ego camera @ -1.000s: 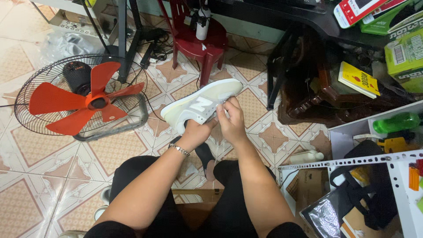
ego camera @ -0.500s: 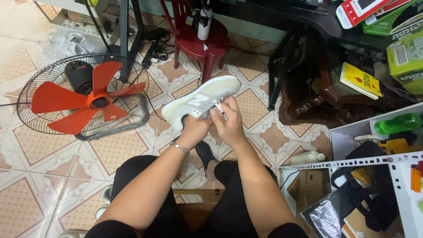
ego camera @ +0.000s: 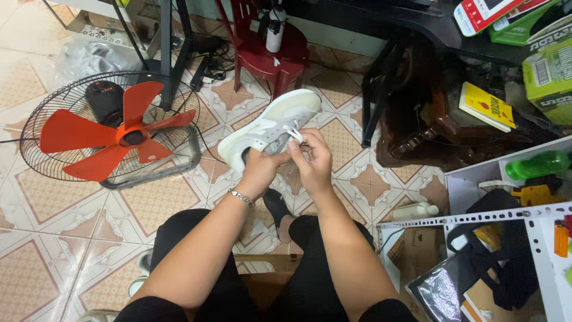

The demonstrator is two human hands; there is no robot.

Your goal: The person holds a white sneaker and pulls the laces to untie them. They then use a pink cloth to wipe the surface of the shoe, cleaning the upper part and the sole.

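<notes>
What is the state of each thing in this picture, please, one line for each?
sneaker: off the floor, held in both hands
lace: pinched by right hand
left hand: gripping the sneaker
right hand: fingers closed on the lace
fan: blades sharp, seemingly not spinning
spray bottle: upright on red stool

Patterned tile floor (ego camera: 53,203), red-bladed fan (ego camera: 110,134), red stool (ego camera: 271,56)

Pale grey-white sneaker (ego camera: 271,126) held above tiled floor, just right of red-bladed fan (ego camera: 113,132). Left hand (ego camera: 260,170) grips its heel end; right hand (ego camera: 313,158) pinches white lace (ego camera: 294,135). Red plastic stool (ego camera: 268,56) beyond sneaker.
</notes>
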